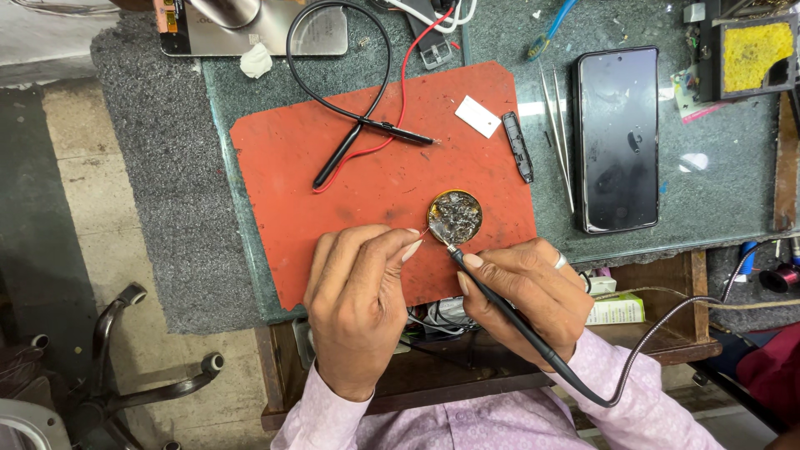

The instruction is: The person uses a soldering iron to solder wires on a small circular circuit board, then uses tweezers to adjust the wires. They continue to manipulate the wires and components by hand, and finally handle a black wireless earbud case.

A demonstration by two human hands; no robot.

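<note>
Red mat [333, 158], right hand [521, 287] gripping soldering iron [500, 304], left hand [358, 292] pinching barely visible thin wire [423, 232], tip at flux tin [455, 217]

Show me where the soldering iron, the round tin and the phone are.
soldering iron [500, 310]: head view, on the black handle in the right hand.
round tin [455, 216]: head view, on its grey contents, on the red mat.
phone [617, 137]: head view, middle of the dark screen.

Matt red rubber mat [333, 158], glossy phone [617, 137]

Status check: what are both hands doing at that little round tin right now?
Right hand grips soldering iron, tip at tin. Left hand pinches thin wire beside it. Nothing blocking.
</note>
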